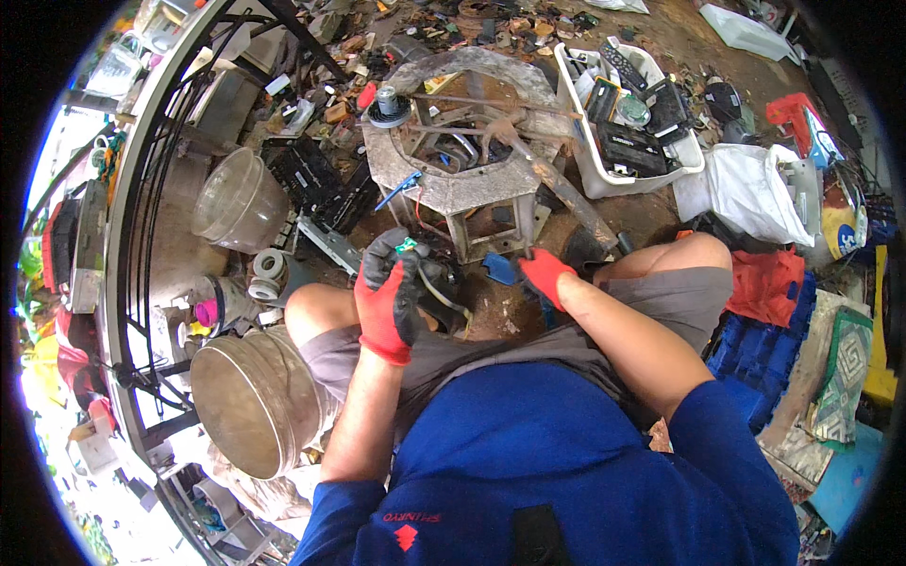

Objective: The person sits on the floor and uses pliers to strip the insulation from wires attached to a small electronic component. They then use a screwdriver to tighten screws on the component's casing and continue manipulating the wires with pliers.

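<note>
My left hand point(387, 297), in a red and dark grey glove, is raised in front of my left knee. Its fingertips pinch a small green circuit board point(407, 245). A pale cable point(442, 298) hangs just below, curving toward the ground; whether it joins the board I cannot tell. My right hand point(547, 278), gloved in red, is closed and low between my knees. Its fingertips are largely hidden, and what they hold does not show. Just left of it is a flat blue piece point(500, 269); I cannot tell if the two touch.
Ahead stands a metal frame point(392, 156) with an octagonal top, bearing a blue-handled tool point(398, 190) and a slanting hammer-like bar point(566, 193). A white bin point(604, 184) of electronic parts sits beyond my right knee. Buckets point(250, 401) stand on my left, with scrap scattered behind.
</note>
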The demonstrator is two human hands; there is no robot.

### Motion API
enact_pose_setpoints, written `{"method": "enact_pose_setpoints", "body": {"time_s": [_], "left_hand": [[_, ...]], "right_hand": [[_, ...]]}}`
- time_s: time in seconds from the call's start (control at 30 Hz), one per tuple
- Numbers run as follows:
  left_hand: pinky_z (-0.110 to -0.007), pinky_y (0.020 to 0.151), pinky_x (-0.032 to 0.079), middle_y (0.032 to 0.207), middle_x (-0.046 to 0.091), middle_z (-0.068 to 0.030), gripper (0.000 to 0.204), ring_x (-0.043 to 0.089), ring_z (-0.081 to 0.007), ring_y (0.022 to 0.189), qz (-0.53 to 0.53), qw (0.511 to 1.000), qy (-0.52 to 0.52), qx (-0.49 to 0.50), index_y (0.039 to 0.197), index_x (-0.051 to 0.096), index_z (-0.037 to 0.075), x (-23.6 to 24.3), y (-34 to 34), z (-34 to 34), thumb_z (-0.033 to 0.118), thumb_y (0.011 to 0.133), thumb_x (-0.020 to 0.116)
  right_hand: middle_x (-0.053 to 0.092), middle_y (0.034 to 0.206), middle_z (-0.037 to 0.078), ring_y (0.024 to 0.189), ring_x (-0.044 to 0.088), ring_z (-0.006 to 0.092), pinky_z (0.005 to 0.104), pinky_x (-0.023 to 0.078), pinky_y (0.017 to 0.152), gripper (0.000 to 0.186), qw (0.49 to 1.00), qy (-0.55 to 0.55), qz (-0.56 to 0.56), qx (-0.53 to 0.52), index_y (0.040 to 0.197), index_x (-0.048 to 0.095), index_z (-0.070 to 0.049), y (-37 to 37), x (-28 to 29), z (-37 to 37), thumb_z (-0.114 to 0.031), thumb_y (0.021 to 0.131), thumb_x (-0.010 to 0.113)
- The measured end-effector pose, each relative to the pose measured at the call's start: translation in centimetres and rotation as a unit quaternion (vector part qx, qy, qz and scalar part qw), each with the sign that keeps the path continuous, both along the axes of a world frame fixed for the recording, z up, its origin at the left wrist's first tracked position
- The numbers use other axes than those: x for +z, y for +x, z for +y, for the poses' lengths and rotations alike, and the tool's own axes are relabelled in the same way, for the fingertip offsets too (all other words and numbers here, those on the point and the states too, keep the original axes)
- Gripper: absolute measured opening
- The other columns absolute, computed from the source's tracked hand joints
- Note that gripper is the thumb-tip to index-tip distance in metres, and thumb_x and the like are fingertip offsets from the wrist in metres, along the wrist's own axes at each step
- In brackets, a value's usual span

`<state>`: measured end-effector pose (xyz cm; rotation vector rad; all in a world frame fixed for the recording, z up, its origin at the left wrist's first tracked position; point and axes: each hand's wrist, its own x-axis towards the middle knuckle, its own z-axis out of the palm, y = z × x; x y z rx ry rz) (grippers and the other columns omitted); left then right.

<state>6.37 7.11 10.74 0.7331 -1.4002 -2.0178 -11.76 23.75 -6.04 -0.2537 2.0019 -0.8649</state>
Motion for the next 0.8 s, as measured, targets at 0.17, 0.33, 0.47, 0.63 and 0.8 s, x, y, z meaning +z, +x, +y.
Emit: {"method": "enact_pose_setpoints", "body": {"time_s": [0.17,0.33,0.47,0.63,0.8], "left_hand": [[-0.027,0.077,0.054,0.101,0.067,-0.0036,0.024,0.064,-0.0119,0.089,-0.015,0.999,0.042,-0.008,0.126,0.058,0.006,-1.9,1.7,-0.3,0.006,0.102,0.057],[-0.028,0.087,0.051,0.11,0.066,-0.0055,0.019,0.062,-0.0137,0.098,-0.073,0.995,0.01,-0.067,0.118,0.06,0.004,-3.2,3.3,0.2,0.003,0.099,0.057],[-0.031,0.085,0.049,0.103,0.064,-0.0038,0.013,0.059,-0.014,0.096,-0.149,0.976,-0.076,-0.142,0.11,0.061,0.004,-2.1,2.5,0.9,0.005,0.097,0.057],[-0.031,0.077,0.051,0.103,0.064,-0.0079,0.021,0.061,-0.0178,0.089,-0.144,0.95,-0.186,-0.206,0.116,0.061,0.001,-0.8,0.6,1.9,0.006,0.097,0.054],[-0.028,0.077,0.052,0.111,0.066,-0.0097,0.025,0.065,-0.0176,0.092,-0.281,0.903,-0.24,-0.217,0.121,0.063,0.0,-0.6,-1.9,1.9,0.008,0.098,0.055]], "right_hand": [[0.069,0.118,0.02,0.106,0.067,0.0333,0.0434,0.049,0.092,0.048,0.981,0.083,0.039,0.169,0.131,0.06,-0.002,-0.8,-6.5,-2.2,-0.033,0.094,0.056],[0.064,0.132,0.021,0.122,0.062,0.036,0.0449,0.048,0.101,0.063,0.961,0.093,0.027,0.259,0.136,0.059,-0.008,-0.8,-5.5,-2.7,-0.049,0.088,0.057],[0.064,0.132,0.017,0.12,0.063,0.033,0.0434,0.053,0.097,0.052,0.943,0.144,0.128,0.273,0.124,0.068,-0.009,0.3,3.4,-2.6,-0.04,0.082,0.065],[0.074,0.109,0.01,0.103,0.07,0.0311,0.0421,0.058,0.085,0.034,0.893,-0.033,0.216,0.394,0.11,0.075,-0.012,2.9,19.8,0.2,-0.026,0.079,0.07],[0.069,0.103,0.017,0.096,0.068,0.0353,0.0412,0.055,0.087,0.034,0.843,-0.392,0.368,0.001,0.116,0.065,-0.003,1.9,21.4,18.7,-0.017,0.086,0.069]]}}
